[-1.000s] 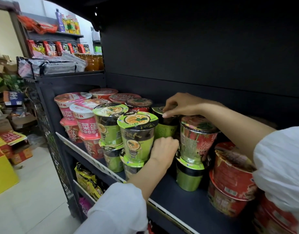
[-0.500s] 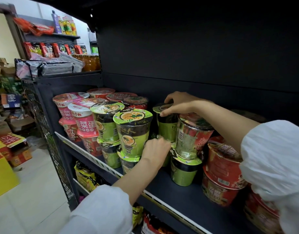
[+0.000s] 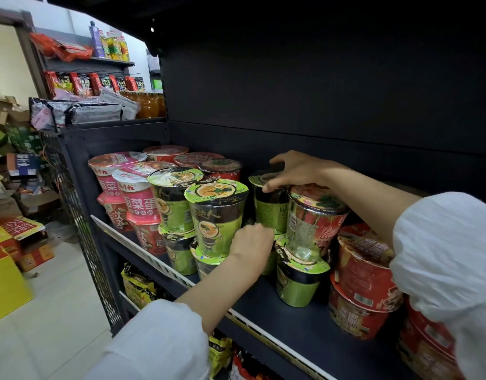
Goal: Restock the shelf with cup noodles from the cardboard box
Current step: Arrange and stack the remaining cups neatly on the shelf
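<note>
— Little has been shifted since the earlier frames: the view has been swung slightly, and both hands are kept on the same green cup.

— Left to right, what is seen?

— Pink and red cup noodles (image 3: 139,193) are stacked two high at the left end of the shelf (image 3: 299,322). Beside them two green stacks are stood, the front green cup (image 3: 217,215) nearest the edge. The left hand (image 3: 252,238) is pressed in behind it, at the base of the rear green cup (image 3: 269,207); whether its fingers are curled on the cup cannot be told. The right hand (image 3: 293,170) is clamped on that cup's lid rim, fingers curled over the top. Further right a red-and-green cup (image 3: 315,220) is perched on a green one, then red bowls (image 3: 365,272).

— What could go wrong?

— The rear cup is being seated on a lower one that is hidden; if it is set off-centre, a topple is likely. Neighbouring stacks could be knocked by either wrist, so tightly are they packed.

— And the cup itself?

— A tapered, shrink-wrapped tub is shown, green below a dark band, glossy and probably slippery. The cardboard box is not identified.
</note>
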### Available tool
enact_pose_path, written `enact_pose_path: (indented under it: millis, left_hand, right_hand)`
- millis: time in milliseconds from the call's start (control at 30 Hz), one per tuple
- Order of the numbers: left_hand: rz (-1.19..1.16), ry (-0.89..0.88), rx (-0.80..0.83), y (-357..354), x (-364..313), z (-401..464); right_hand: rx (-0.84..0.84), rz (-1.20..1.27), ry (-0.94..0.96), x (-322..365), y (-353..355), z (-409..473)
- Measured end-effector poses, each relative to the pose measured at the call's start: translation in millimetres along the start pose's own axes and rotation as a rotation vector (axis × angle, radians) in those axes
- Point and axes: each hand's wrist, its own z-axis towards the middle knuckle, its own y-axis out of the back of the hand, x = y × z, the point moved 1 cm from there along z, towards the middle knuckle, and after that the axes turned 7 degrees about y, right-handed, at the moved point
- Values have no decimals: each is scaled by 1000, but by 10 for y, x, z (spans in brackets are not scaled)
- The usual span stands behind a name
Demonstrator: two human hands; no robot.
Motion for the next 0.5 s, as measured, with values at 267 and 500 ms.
enact_pose_path:
  millis: [267, 500]
  left_hand:
    - [65, 11, 12, -77, -9, 62]
    - [119, -92, -86, -45, -4, 1]
  right_hand:
    - [-23, 84, -13, 2, -15, 10]
    - [56, 42, -63, -35, -3, 35]
